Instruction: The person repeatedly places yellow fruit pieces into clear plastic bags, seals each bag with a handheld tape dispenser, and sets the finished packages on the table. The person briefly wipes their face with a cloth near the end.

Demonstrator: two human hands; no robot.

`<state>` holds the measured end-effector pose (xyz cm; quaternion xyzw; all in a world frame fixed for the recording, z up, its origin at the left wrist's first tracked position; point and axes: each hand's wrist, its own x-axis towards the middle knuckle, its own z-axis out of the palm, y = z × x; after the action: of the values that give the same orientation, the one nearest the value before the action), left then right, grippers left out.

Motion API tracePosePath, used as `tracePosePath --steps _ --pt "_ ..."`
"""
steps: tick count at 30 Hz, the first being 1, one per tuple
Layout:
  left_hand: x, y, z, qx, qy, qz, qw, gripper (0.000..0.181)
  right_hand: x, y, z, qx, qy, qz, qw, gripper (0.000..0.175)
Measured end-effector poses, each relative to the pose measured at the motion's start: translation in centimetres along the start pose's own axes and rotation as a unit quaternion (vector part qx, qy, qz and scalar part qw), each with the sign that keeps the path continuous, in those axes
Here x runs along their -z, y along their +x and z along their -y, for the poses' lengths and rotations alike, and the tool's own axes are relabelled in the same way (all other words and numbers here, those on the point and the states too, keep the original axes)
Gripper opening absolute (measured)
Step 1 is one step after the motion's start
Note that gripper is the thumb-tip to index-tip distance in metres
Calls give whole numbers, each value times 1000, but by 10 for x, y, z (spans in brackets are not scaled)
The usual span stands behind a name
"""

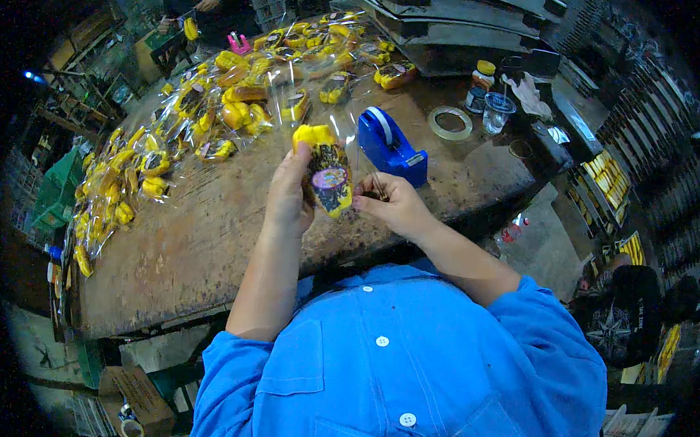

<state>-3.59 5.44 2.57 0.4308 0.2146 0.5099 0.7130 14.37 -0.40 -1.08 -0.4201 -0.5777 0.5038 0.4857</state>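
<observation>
My left hand [290, 189] grips a bread roll [328, 166] in a clear plastic bag, thumb across its upper left side. The roll is yellow, with dark sprinkles down its middle and an oval purple-pink label on the front. At its lower right side, my right hand [393, 204] has thumb and fingertips pinched at the bag's edge; the curled fingers partly hide the pinch. Just beyond my right hand stands a blue tape dispenser [391, 149] with a roll of tape in it. Many similar bagged rolls [245, 94] are heaped farther back on the wooden table [210, 248].
To the right are a loose tape roll [450, 123], a lidded plastic cup [498, 113] and a yellow-capped jar [482, 78]. Stacked trays [465, 32] stand behind. Another person's hand [217, 0] shows at the back, near a pink tape dispenser [238, 43]. A cardboard box [132, 398] sits lower left.
</observation>
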Motion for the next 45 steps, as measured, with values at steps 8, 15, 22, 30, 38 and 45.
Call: tracePosePath --steps 8,15,22,30,38,45 --pt "14 -23 8 40 218 171 960 53 28 5 47 180 6 -81 980 19" --pt "6 -30 -16 -191 199 49 960 39 15 -5 60 139 7 -90 986 15" --pt "-14 -37 -36 -254 322 -66 910 24 14 -7 64 172 59 -89 979 20" --pt "-20 -47 -32 -281 441 -3 852 19 16 -11 59 176 42 -103 978 25" --pt "-17 -42 -34 -330 482 -58 809 14 22 -17 58 170 -94 -144 970 18" --pt "-5 -35 -28 -206 194 -42 958 9 44 -27 52 273 -265 -191 905 17"
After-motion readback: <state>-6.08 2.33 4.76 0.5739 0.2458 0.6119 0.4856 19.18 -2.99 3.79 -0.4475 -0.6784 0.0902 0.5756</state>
